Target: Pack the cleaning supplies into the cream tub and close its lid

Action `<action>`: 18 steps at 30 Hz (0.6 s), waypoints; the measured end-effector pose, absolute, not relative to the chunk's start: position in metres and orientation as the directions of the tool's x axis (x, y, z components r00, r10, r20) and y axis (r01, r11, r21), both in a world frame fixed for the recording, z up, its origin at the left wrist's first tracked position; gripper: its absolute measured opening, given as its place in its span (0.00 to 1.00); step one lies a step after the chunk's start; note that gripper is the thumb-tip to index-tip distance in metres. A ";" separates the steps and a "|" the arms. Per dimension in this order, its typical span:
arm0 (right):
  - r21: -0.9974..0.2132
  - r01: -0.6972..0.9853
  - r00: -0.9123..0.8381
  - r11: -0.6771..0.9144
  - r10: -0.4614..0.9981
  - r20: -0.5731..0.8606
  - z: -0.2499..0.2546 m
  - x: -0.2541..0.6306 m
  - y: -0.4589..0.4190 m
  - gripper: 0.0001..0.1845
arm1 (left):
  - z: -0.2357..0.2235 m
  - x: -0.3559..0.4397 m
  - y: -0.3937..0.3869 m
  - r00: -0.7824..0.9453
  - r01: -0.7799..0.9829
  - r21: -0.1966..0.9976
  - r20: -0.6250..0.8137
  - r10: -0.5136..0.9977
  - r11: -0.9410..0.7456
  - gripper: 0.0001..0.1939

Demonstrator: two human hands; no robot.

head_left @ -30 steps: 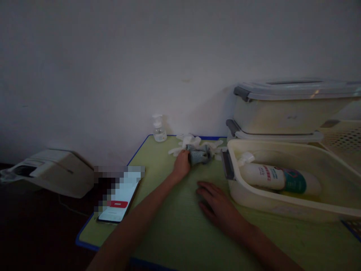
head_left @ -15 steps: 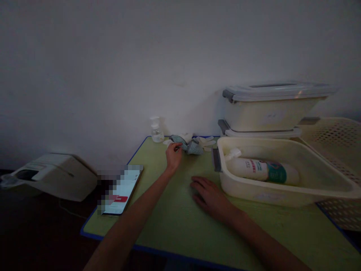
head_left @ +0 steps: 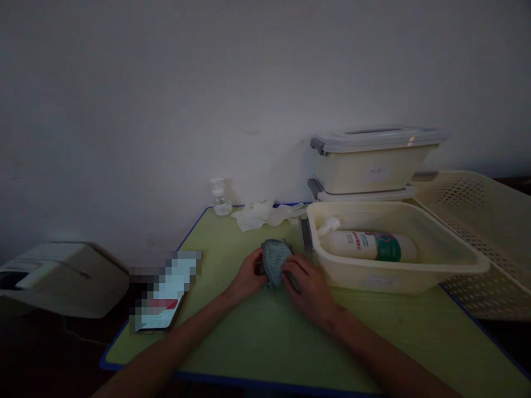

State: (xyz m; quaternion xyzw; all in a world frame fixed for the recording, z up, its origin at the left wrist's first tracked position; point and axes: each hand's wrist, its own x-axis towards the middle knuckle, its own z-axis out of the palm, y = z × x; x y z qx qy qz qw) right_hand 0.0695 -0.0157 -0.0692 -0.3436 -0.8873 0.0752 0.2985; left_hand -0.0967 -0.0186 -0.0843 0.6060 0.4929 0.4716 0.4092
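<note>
A small grey-blue patterned cloth (head_left: 277,261), with a darker checked edge along its left side, is bunched up over the middle of the green table (head_left: 249,331). My left hand (head_left: 249,275) grips its left edge, thumb and fingers closed there. From the right, my right hand (head_left: 309,284) pinches the cloth with bent fingers. Behind the cloth lie crumpled white gloves (head_left: 265,214), loosely spread near the wall. Which part of the cloth sits under my fingertips is hidden.
A pump bottle (head_left: 221,197) stands at the back left; a phone (head_left: 166,296) lies on the left. At right, an open cream bin (head_left: 381,276) holds a large white bottle (head_left: 369,246). Lidded boxes (head_left: 373,166) are stacked behind it, beside a perforated basket (head_left: 477,221).
My left hand has drawn the cloth from the back of the table toward me, uncovering the white gloves. My right hand has closed on the cloth's right side. The view has shifted slightly.
</note>
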 end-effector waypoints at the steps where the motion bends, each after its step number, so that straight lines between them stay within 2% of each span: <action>1: -0.320 0.547 -0.593 0.774 0.627 0.505 -0.068 0.070 -0.015 0.13 | -0.085 -0.097 -0.019 0.105 0.225 0.957 0.164 0.981 -0.184 0.21; 4: -0.270 0.507 -0.655 0.819 0.569 0.497 -0.069 0.070 -0.015 0.17 | -0.084 -0.099 -0.019 0.177 0.302 0.935 0.137 0.975 -0.186 0.22; 8: -0.315 0.487 -0.745 0.814 0.576 0.336 -0.073 0.069 -0.017 0.20 | -0.086 -0.107 -0.024 0.189 0.478 0.861 0.094 0.978 -0.175 0.16; 12: -0.336 0.479 -0.774 0.811 0.571 0.274 -0.070 0.069 -0.021 0.27 | -0.089 -0.112 -0.031 0.178 0.633 0.755 0.071 0.981 -0.170 0.11; 15: -0.324 0.492 -0.778 0.808 0.575 0.253 -0.064 0.069 -0.024 0.32 | -0.087 -0.112 -0.034 0.179 0.676 0.716 0.071 0.981 -0.176 0.12; 18: -0.287 0.516 -0.777 0.807 0.582 0.240 -0.060 0.068 -0.026 0.29 | -0.083 -0.111 -0.033 0.188 0.656 0.730 0.087 0.978 -0.191 0.17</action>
